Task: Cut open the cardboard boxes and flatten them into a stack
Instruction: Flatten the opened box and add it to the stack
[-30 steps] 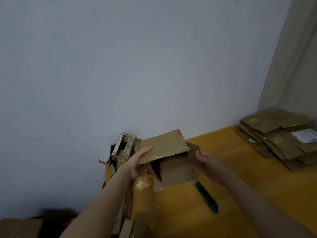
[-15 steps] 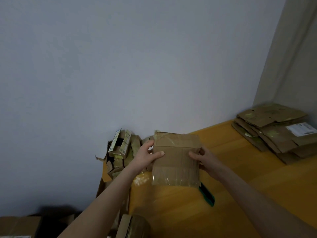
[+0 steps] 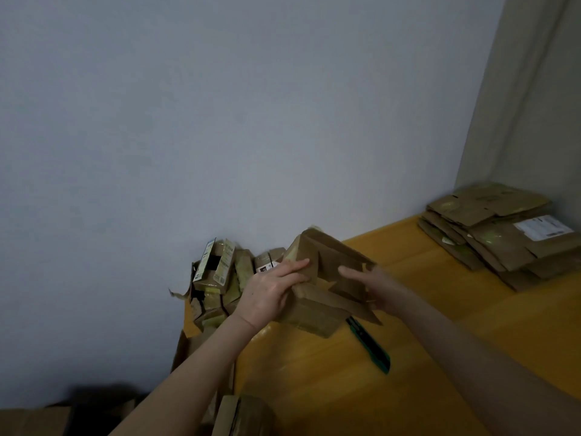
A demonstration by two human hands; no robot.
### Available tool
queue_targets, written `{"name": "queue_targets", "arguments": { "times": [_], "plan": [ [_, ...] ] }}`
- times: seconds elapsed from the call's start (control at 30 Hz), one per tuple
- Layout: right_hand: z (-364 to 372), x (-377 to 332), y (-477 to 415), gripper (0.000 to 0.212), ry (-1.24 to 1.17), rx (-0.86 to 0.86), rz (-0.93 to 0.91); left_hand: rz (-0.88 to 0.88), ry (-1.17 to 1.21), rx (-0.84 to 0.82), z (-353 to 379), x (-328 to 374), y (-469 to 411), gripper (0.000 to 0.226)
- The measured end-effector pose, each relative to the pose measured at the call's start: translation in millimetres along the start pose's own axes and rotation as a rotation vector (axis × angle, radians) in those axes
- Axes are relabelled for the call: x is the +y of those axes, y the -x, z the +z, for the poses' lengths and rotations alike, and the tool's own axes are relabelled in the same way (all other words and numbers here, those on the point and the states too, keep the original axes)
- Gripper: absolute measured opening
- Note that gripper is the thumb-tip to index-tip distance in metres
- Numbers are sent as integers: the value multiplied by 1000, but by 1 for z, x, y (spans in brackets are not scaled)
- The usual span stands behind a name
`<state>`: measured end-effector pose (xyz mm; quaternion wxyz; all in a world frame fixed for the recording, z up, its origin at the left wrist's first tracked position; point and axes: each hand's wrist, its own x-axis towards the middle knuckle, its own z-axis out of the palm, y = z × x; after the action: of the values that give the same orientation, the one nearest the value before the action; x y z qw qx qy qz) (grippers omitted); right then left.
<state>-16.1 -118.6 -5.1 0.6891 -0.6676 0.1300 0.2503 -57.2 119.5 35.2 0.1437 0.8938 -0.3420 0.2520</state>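
The person held a cardboard box [image 3: 327, 297] with both hands, a little above the yellow wooden table [image 3: 408, 372], near the table's far left corner. The box was partly folded in, tilted, and its flaps stood in different directions. The left hand [image 3: 270, 291] gripped the left side of the box: one finger lay stretched on the upper panel and the other fingers were curled around the edge. The right hand [image 3: 380, 287] held the right side, with the thumb lying on the front of the cardboard and the other fingers hidden behind it. A green knife [image 3: 371, 347] lay on the table just below the box, and its far end was covered by a hanging flap. To the left of the box, against the grey wall [image 3: 220, 121], a pile of small boxes [image 3: 220, 278] not yet flattened stood close together. Well apart, at the right end of the table, a stack of flat boxes [image 3: 503, 237] lay, and one of them carried a white label [image 3: 544, 228].
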Motion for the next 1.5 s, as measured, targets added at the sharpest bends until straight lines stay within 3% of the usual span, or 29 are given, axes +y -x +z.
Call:
{"name": "queue_targets", "arguments": {
  "times": [0.13, 0.3, 0.37, 0.47, 0.57, 0.63, 0.7, 0.83, 0.97, 1.07, 1.23, 1.33, 1.4, 1.5],
  "plan": [
    [11, 2, -11, 64, 215, 152, -38, 68, -11, -40, 6, 7, -1, 26],
    [9, -1, -16, 22, -37, 222, 14, -167, 105, -138, -2, -8, 5, 19],
    [7, -3, -17, 25, -204, 263, 6, -329, 268, -210, -4, -16, 7, 20],
    [3, -7, -15, 23, -391, 323, -5, -746, 820, -378, -14, -21, 3, 21],
    [5, -8, -12, 19, -396, 347, -42, -1083, 1112, -304, -15, -28, 1, 44],
    [12, -8, -9, 18, -355, 326, -90, -1259, 1058, -242, -10, -30, -3, 56],
    [20, -6, -7, 20, -289, 295, -132, -1313, 941, -322, -3, -27, -8, 62],
    [32, -5, -2, 22, -285, 238, -180, -1292, 703, -361, 20, -30, -11, 39],
    [30, -2, -2, 21, -344, 192, -156, -1246, 265, -453, 32, -31, -3, 64],
    [25, 1, -4, 32, -438, 127, -137, -1213, 194, -446, 33, -31, -1, 56],
    [9, 0, -7, 38, -676, 197, -111, -1222, 754, -291, 23, -26, 3, 29],
    [-3, 3, -9, 44, -842, 216, -91, -1317, 975, -217, 15, -26, 6, 23],
    [-4, 2, -8, 43, -927, 203, -99, -1416, 1231, -194, 13, -26, 7, 34],
    [0, -1, -7, 43, -988, 187, -109, -1478, 1553, -234, 24, -30, 11, 83]
  ]
}}
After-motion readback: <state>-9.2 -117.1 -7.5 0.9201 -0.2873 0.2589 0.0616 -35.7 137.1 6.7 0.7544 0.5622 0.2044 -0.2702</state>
